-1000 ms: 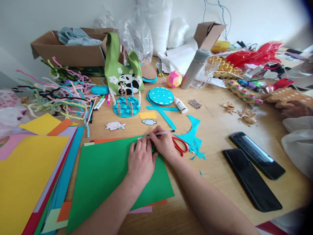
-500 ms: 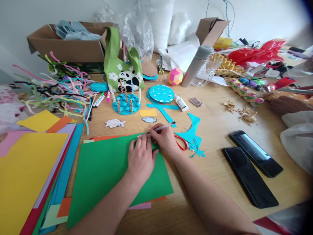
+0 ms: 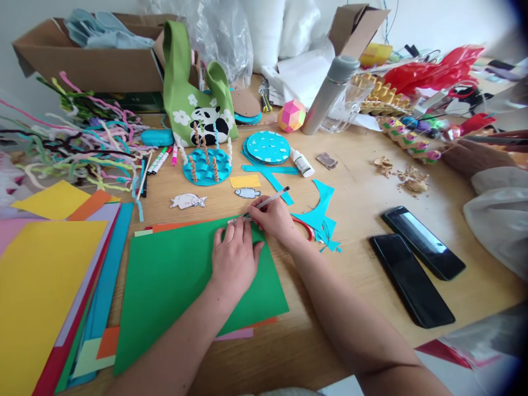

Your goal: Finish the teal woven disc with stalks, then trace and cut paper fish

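Note:
My left hand (image 3: pixel 234 250) lies flat on a green paper sheet (image 3: pixel 169 280), fingers spread. Its fingertips press a small clear-looking strip, perhaps a ruler, at the sheet's top edge; most of it is hidden. My right hand (image 3: pixel 273 219) pinches a slim pen (image 3: pixel 274 197), tilted, its tip close to the left fingertips. Red-handled scissors (image 3: pixel 305 229) lie partly behind the right wrist, beside blue paper scraps (image 3: pixel 319 209). Beyond the sheet are a fish cutout (image 3: pixel 247 192), a pinkish animal cutout (image 3: pixel 187 201) and a yellow paper piece (image 3: pixel 245 181).
Coloured sheets (image 3: pixel 45 286) are stacked at left. Behind stand a blue disc with twisted posts (image 3: pixel 207 170), round blue discs (image 3: pixel 268 147), a glue bottle (image 3: pixel 303 164) and a flask (image 3: pixel 330 96). Two phones (image 3: pixel 412 280) lie at right, near another person's hand (image 3: pixel 474 157).
The view has shifted slightly, so the table's things appear a little higher and further left. Both hands remain at the green sheet's top edge, the pen still in the right.

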Demonstrator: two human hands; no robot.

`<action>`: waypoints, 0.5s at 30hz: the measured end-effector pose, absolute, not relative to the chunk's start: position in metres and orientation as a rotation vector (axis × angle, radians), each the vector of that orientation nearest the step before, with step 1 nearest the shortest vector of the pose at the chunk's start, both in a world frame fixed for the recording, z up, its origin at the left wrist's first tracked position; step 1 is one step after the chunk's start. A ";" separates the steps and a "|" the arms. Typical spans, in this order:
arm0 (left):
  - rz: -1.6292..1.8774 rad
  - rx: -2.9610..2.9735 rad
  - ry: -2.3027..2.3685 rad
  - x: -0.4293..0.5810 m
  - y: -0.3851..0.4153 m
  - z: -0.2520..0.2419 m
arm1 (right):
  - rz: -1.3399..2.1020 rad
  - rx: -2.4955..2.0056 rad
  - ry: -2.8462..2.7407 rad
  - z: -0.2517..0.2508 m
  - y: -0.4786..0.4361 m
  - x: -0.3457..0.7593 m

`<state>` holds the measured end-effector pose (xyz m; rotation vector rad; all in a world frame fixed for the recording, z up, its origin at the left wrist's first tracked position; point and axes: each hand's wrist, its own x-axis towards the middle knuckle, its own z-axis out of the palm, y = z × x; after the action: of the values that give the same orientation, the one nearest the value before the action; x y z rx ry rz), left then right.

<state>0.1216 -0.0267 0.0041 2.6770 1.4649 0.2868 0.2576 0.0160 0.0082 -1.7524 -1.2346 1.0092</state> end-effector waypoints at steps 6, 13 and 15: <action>0.300 2.676 1.457 0.121 -0.026 0.004 | 0.986 -1.788 -1.281 0.011 0.019 0.260; 0.311 2.675 1.453 0.121 -0.026 0.004 | 0.963 -1.827 -1.308 0.014 0.018 0.263; 0.302 2.678 1.452 0.121 -0.026 0.004 | 0.949 -1.833 -1.317 0.013 0.019 0.265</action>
<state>0.1208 -0.0264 0.0041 2.6776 1.4522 0.3021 0.2646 0.0186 0.0133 -1.8327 -1.3171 0.9492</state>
